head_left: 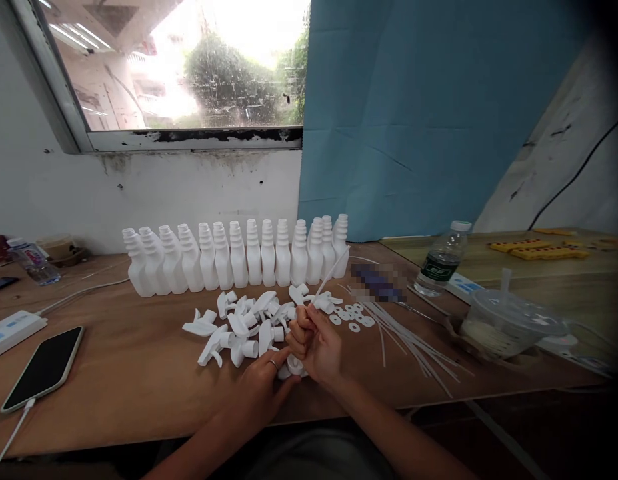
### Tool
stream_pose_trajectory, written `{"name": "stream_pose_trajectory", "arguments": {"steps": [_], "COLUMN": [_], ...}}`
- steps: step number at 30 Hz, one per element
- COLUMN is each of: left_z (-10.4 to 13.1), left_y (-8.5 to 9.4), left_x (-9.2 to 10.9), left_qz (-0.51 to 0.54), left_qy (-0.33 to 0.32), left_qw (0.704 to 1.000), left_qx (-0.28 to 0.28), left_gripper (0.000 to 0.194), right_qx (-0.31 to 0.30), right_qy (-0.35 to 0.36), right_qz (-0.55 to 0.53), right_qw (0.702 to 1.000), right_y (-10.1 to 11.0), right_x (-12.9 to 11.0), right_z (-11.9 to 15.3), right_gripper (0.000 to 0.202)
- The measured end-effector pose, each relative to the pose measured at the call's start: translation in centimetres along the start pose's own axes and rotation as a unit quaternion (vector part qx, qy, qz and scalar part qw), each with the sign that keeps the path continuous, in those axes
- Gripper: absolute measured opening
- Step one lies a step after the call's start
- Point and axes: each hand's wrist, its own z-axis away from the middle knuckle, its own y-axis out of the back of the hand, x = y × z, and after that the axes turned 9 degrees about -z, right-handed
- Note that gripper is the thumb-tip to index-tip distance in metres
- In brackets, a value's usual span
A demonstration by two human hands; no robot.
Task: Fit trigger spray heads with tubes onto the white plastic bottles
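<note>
Head view, lower centre — left hand (261, 381) closes finger and thumb on a white sprayer part (295, 365), seemingly steadying it — right hand (319, 343), fingers folded tight, grips a slanting tube (331, 273).

My bare left forearm (209, 437) and right forearm (383, 427) cross the near edge of the table (129, 400) and converge just inside it. My right hand (313, 341) is set farther from that edge, its fingers (298, 328) curled tightly inward, with the thumb side uppermost. My left hand (261, 383) lies beside it, back upward, fingers directed toward the right hand, thumb (289, 386) on the near side, forming a pinch. Both hands grip.
</note>
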Motion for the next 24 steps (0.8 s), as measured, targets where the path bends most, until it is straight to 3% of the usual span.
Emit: {"name": "stream_pose_trajectory", "arguments": {"steps": [11,16,24], "left_z": [0.0,-0.1,-0.1], "left_y": [0.2,0.4,0.1], "left_x": [0.3,0.6,0.4], "left_qz": [0.011,0.013,0.049], "left_qy": [-0.001,0.02,0.03], "left_qw": [1.0,1.0,0.998], "left_qx": [-0.001,-0.009,-0.004], "left_gripper": [0.034,0.013,0.008], "right_qx": [0.002,-0.021,0.015], "right_qy": [-0.002,0.002,-0.029], "right_qz": [0.013,0.058,0.136], "right_qw": [1.0,0.998,0.99], "right_y": [0.1,0.4,0.0], "right_x": [0.4,1.2,2.0], "right_z": [0.0,0.2,0.5], "right_gripper": [0.054,0.054,0.056]}}
